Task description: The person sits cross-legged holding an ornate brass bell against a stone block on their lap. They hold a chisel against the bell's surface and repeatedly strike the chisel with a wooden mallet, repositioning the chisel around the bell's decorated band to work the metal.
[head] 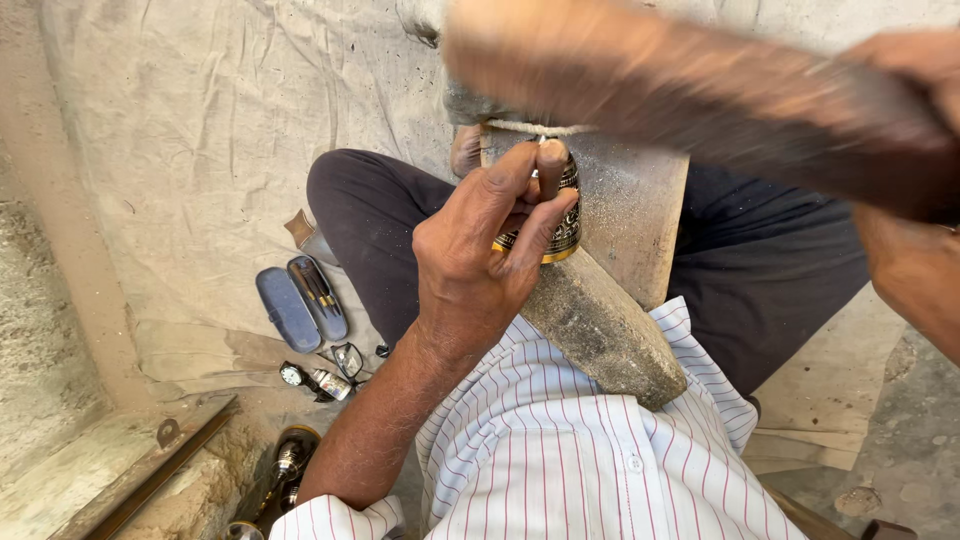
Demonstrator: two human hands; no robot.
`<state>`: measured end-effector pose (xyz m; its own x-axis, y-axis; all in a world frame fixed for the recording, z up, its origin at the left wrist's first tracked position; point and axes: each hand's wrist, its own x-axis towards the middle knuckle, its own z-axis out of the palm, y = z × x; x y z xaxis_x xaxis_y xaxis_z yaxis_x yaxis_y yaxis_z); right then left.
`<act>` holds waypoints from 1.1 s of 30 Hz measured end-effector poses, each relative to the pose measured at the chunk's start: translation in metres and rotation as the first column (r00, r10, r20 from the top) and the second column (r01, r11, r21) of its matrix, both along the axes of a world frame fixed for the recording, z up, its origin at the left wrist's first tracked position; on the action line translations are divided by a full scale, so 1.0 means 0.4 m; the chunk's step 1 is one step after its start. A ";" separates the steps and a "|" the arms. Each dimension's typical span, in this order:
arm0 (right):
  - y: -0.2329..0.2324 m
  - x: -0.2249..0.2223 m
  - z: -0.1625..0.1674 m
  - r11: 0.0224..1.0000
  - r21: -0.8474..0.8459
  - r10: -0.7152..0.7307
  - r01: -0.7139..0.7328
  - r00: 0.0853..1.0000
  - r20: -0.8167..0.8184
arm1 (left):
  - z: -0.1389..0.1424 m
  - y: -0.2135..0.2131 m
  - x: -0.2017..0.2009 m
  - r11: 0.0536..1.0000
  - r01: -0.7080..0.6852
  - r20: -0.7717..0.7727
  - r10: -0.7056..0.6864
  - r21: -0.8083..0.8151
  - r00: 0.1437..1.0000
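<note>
My left hand [470,260] is shut on a small brass piece [565,228] with dark engraved bands and pins it against a worn wooden block [610,330] that rests on my lap. Its thumb and fingers also steady a short punch [550,158] standing upright on the brass. My right hand [915,70], at the upper right, grips a long wooden club [680,90]. The club is blurred with motion and hangs across the frame just above the punch. I sit cross-legged in dark trousers and a striped shirt.
A pale cloth [200,150] covers the ground. To my left lie an open blue spectacle case [300,305], a wristwatch [292,375] and glasses [348,360]. Brass items [285,465] and a wooden plank [130,470] sit at the lower left.
</note>
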<state>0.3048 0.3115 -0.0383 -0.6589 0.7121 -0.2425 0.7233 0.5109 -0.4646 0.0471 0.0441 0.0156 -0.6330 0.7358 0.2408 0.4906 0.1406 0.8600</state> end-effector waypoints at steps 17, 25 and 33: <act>-0.260 -0.222 0.060 0.873 -0.460 -0.263 -0.163 0.638 -0.724 | 0.023 0.010 -0.111 0.921 0.386 0.070 -0.382 -0.056 0.921; -0.220 -0.070 0.191 0.917 -0.396 -0.192 0.049 0.924 -0.331 | 0.021 0.043 -0.138 0.830 0.546 -0.092 -0.556 -0.114 0.826; -0.288 -0.027 0.312 0.990 -0.126 -0.040 0.066 0.979 0.200 | 0.001 0.070 -0.148 0.740 0.665 -0.167 -0.671 -0.099 0.722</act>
